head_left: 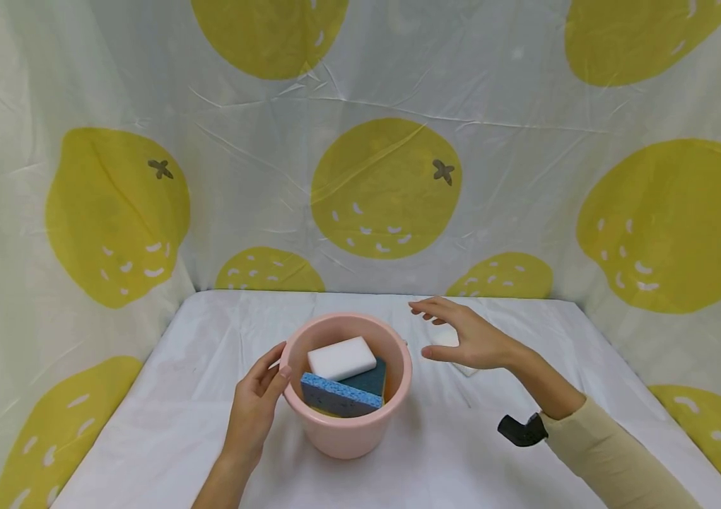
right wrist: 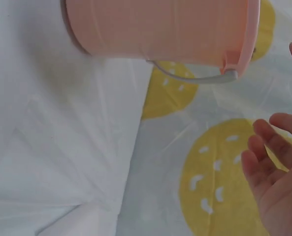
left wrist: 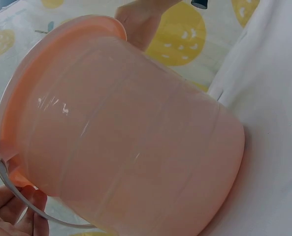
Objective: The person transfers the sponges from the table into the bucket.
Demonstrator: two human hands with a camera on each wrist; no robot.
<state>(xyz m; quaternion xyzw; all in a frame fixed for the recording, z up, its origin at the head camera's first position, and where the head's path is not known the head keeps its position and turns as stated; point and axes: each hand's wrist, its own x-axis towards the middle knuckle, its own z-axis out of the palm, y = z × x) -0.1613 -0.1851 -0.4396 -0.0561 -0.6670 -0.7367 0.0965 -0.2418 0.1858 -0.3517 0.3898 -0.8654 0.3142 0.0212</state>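
Observation:
A pink bucket [head_left: 348,433] stands upright on the white-covered table. My left hand [head_left: 254,410] holds its rim at the left, thumb at the lip and fingers along the outside, beside the pale handle [left wrist: 25,200]. Inside the bucket lie a white block-shaped sponge [head_left: 343,359], a speckled blue sponge [head_left: 340,396] on its edge, and a dark teal-topped scouring sponge [head_left: 373,378] partly under them. To the right of the bucket my right hand [head_left: 471,339] hovers with fingers spread, holding nothing. A flat white piece [head_left: 466,370] lies on the table behind that hand, mostly hidden.
The white cloth [head_left: 208,367] covers the table and shows creases. A curtain with yellow lemons [head_left: 386,187] hangs at the back and both sides. A black curved piece [head_left: 522,430] sticks out at my right sleeve [head_left: 608,452].

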